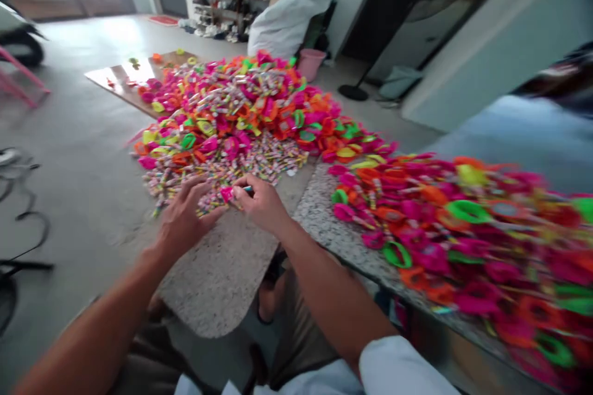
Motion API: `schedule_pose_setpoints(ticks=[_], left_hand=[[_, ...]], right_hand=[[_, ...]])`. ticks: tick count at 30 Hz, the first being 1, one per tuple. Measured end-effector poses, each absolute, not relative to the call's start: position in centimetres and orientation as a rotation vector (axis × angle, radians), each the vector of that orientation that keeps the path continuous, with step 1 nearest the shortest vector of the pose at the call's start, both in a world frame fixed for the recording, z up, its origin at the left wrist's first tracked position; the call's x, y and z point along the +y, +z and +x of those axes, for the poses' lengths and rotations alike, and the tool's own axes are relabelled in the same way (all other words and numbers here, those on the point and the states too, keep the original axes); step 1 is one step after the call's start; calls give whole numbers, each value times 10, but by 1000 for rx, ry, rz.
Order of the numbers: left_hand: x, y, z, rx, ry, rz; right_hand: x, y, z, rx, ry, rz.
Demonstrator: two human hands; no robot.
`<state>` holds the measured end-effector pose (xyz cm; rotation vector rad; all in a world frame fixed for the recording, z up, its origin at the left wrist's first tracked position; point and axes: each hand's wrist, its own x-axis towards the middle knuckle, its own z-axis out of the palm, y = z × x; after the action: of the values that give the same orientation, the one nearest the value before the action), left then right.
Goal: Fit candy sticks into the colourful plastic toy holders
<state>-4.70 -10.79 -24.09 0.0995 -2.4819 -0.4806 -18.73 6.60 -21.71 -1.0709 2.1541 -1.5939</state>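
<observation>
My right hand (262, 200) pinches a small pink plastic piece (228, 193) with a teal tip between thumb and fingers, just above the speckled stone slab (222, 271). My left hand (185, 216) rests beside it with fingers spread, touching the near edge of a heap of small wrapped candy sticks (222, 166). Behind those sticks rises a large pile of bright pink, orange, green and yellow plastic rings (250, 99).
A second heap of the same coloured rings (463, 228) covers a granite ledge (319, 216) at the right. A brown board (125, 83) lies at the far left of the pile. A white sack (287, 18), pink bucket (310, 63) and fan base (353, 92) stand behind. Black cables (23, 222) lie at left.
</observation>
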Motion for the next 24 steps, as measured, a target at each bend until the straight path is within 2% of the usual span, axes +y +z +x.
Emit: schedule_pose_setpoints(ticks=[3,6,9,11,14,16,18,21,24], left_hand=[[-119,-255,-49,-2539,-521,150],[-130,-270,-52,-2658,-477,122],[-135,-277,-51,-2791,-454,54],[-136,-278,-49,-2834,-447,37],[-135,-278,-47,-2846,-449,-4],[-135,-279,-47,-2839,-463,-24],[-135,-280,-49,-2828,-470,-19],[-132,-280,-52,-2817,-435,27],[-128,-277,-52,-2792,-414,85]], right_hand=[[114,-195,-236,2626,-1552,-908],[187,-184,-286,3222,-1366,-495],[261,-191,-325,3579,-803,-161],[298,-199,-341,3551,-373,-105],[326,-208,-343,3508,-79,-164],[321,-211,-331,3591,-127,-312],[296,-216,-313,3572,-315,-572],[235,-233,-283,3135,-699,-1015],[167,-254,-260,2621,-1078,-1085]])
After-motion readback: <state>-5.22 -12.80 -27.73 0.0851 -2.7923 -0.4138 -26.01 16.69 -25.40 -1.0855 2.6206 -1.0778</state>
